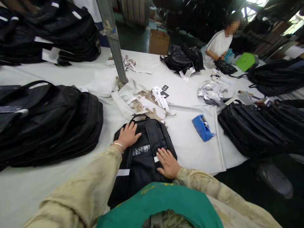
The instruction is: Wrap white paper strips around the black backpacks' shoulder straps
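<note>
Backpack [142, 169], black, lies on the white table cover [187, 161] beneath my palms, its top handle [140, 115] away from me, my left hand [128, 135] spread near its upper corner and my right hand [168, 163] spread lower down by a white band [156, 159]. Paper scraps [149, 104] lie beyond both hands, a blue tape dispenser [201, 128] out past my right, stacked black bags [71, 117] left of my left

Backpack [140, 167]: black; strap bands [123, 172]: white. Tape dispenser [201, 128]: blue. Desk [185, 95]: white. Paper scraps [150, 106]: white, tan. Sleeves [206, 182]: beige, brown-mottled. Apron [161, 198]: green, yellow marks. Carton [158, 42]: brown. Co-worker's shirt [218, 44]: white, dark sleeve stripe.
</note>
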`<state>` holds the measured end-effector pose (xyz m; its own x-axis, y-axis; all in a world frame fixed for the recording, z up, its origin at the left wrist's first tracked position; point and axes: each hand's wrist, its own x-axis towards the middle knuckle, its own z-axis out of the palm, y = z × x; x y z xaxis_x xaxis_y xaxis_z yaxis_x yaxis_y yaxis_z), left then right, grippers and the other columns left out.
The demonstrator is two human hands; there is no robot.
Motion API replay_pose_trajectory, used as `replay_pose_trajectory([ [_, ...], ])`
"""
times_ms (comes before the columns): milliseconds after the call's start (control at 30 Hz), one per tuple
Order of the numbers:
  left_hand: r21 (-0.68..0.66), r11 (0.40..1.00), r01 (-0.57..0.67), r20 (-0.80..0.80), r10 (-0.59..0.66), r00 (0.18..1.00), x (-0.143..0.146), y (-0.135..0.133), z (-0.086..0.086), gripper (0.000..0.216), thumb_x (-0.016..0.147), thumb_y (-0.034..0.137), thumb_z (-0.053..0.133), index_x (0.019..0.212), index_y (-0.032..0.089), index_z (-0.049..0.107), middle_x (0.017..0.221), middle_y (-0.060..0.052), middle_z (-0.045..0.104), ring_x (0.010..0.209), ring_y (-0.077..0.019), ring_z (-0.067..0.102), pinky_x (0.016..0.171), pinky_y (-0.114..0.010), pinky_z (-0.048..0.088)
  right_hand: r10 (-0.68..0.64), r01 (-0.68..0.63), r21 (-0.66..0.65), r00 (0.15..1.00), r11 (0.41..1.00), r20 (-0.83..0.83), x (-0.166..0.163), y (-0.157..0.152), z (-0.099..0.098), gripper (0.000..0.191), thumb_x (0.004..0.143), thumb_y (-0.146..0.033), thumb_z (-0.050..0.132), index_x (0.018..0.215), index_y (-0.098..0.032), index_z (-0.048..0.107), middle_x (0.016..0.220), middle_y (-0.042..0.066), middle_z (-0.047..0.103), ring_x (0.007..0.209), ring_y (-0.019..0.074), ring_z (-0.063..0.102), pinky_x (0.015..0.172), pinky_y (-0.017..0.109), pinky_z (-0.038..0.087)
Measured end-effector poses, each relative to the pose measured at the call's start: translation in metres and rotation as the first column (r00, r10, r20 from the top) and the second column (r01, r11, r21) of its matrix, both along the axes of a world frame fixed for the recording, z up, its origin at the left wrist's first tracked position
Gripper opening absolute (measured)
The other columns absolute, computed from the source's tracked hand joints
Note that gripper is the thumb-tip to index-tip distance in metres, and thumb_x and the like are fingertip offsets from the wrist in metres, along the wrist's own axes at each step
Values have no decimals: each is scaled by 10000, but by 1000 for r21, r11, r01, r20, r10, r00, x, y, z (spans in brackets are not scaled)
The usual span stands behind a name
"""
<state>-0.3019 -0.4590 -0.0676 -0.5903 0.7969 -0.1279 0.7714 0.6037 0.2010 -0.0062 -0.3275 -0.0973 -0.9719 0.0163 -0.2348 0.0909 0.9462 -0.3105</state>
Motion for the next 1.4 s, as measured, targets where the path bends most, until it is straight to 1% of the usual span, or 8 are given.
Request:
replay_pose_trajectory([
  [133, 138, 990, -20, -64, 29, 998, 37, -65, 28, 582, 952, 467, 370, 1429, 148, 468, 1573, -176, 321, 1459, -383, 212, 1132, -577, 251, -2, 2, 4, 999, 1000, -35, 0, 1, 3, 848, 848, -477, 595, 1534, -95, 273, 1618, 161, 147, 1500, 306, 80, 1197, 523, 133],
  [367, 13, 827, -563, 292, 535, 793, 161, -187, -1, 694, 939, 508, 274, 1340, -20, 477, 1258, -284, 597, 1204, -349, 565, 1013, -454, 461, -5, 7, 21, 997, 1000, -76, 2, 3, -1, 827, 855, -467, 584, 1534, -109, 278, 1620, 147, 155, 1496, 302, 102, 1195, 500, 135],
  [733, -116, 706, -698, 576, 620, 532, 236, -123, 14, 536, 930, 443, 390, 1309, 84, 514, 931, -121, 739, 865, -252, 704, 797, -351, 539, -23, 24, 5, 989, 1000, -146, 1, 2, -4, 797, 883, -498, 550, 1532, -117, 287, 1623, 130, 157, 1488, 313, 109, 1176, 492, 164],
  [900, -24, 735, -677, 271, 657, 704, 260, -110, 6, 498, 925, 384, 444, 1291, 54, 517, 964, -149, 709, 928, -290, 677, 803, -391, 528, -30, 29, -10, 982, 1000, -188, 2, 2, -11, 794, 879, -502, 560, 1529, -128, 300, 1620, 131, 169, 1483, 322, 131, 1171, 492, 170],
  [1033, 183, 904, -385, -97, 407, 908, 266, -98, -2, 538, 925, 385, 483, 1358, 68, 519, 1416, -222, 513, 1358, -346, 421, 1107, -476, 356, -36, 30, -30, 973, 999, -226, 1, 2, -15, 788, 875, -486, 569, 1530, -139, 304, 1614, 128, 193, 1483, 321, 139, 1167, 493, 176],
  [1233, 81, 979, -189, -37, 192, 981, 267, -85, -36, 633, 854, 383, 575, 1423, 122, 487, 1576, -174, 312, 1455, -382, 247, 1148, -588, 257, -49, 28, -82, 962, 996, -268, 3, 1, -17, 743, 874, -438, 580, 1509, -128, 351, 1609, 130, 203, 1480, 330, 157, 1160, 509, 200],
  [1333, 284, 919, -272, 76, 261, 962, 266, -103, -31, 527, 894, 375, 505, 1373, 157, 537, 1549, -152, 382, 1440, -321, 314, 1152, -537, 298, -62, 13, -161, 950, 987, -306, 7, 10, -15, 640, 906, -370, 528, 1483, -125, 399, 1587, 133, 270, 1475, 316, 193, 1156, 504, 231],
  [1400, 443, 723, -530, 185, 504, 843, 269, -121, -27, 517, 886, 425, 505, 1303, 127, 574, 1463, -189, 486, 1378, -307, 418, 1138, -493, 345, -168, 84, -247, 924, 965, -344, 7, 23, -13, 617, 903, -330, 517, 1476, -129, 406, 1579, 134, 291, 1473, 307, 210, 1164, 510, 232],
])
